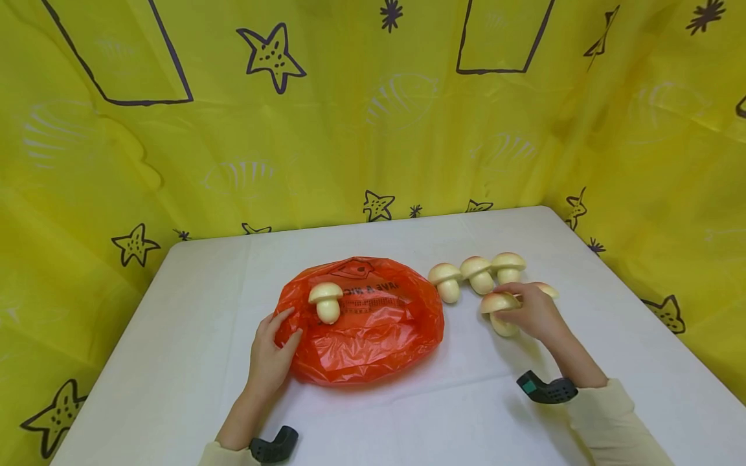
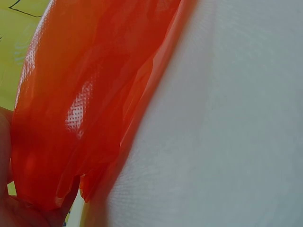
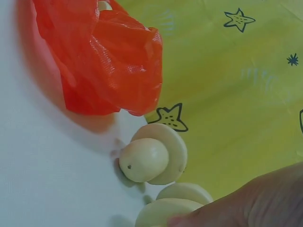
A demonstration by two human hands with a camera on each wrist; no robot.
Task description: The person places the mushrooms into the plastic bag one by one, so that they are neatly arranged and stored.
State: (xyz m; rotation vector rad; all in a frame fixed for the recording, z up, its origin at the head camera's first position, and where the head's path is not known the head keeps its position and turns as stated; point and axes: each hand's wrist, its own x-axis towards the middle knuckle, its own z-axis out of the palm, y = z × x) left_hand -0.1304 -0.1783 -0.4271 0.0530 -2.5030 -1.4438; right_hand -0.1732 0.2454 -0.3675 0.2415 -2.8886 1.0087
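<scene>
A red plastic bag (image 1: 373, 353) lies spread on the table with its mouth open upward; dark printing shows inside. One cream toy mushroom (image 1: 326, 303) lies in it. At the bag's left rim is my left hand (image 1: 271, 353), fingers apart and touching the plastic; part of this hand is hidden in the left wrist view. My right hand (image 1: 539, 314) grips another toy mushroom (image 1: 498, 304) by its side, right of the bag. Behind that hand, a further mushroom (image 1: 549, 290) is partly hidden.
Three more toy mushrooms (image 1: 478, 275) stand in a row between the bag and the right hand, toward the back. The white table (image 1: 192, 323) ends at a yellow patterned curtain (image 1: 326, 142) behind and at the sides. Each wrist wears a dark device (image 1: 546, 388).
</scene>
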